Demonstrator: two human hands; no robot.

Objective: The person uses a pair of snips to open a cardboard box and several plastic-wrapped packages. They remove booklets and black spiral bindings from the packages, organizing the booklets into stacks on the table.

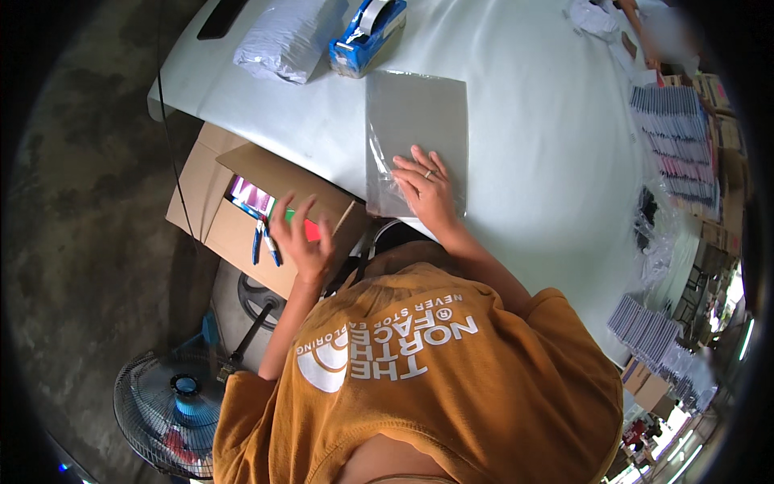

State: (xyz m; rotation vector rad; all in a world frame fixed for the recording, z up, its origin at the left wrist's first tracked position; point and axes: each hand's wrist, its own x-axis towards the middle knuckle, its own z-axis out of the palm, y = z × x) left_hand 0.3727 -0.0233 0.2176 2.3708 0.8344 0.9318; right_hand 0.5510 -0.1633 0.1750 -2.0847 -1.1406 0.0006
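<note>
A flat grey rectangular item in clear plastic (417, 109) lies on the pale-covered table (532, 161). My right hand (427, 189) rests on its lower part, fingers spread and a ring on one of them. My left hand (306, 242) is raised over the cardboard box (266, 274) beside the table edge, its fingers apart and nothing in them. Behind that hand, a purple printed item (251, 196) and a red and green piece (310, 231) show at the box opening. Blue-handled tools (266, 244), too small to identify surely, sit at the box's near side.
A blue tape dispenser (367, 36) and a white plastic-wrapped parcel (289, 40) stand at the table's far side, near a dark flat object (222, 18). A black fan (184, 403) is at lower left. Tall stacks of thin bundles (676, 145) rise at right.
</note>
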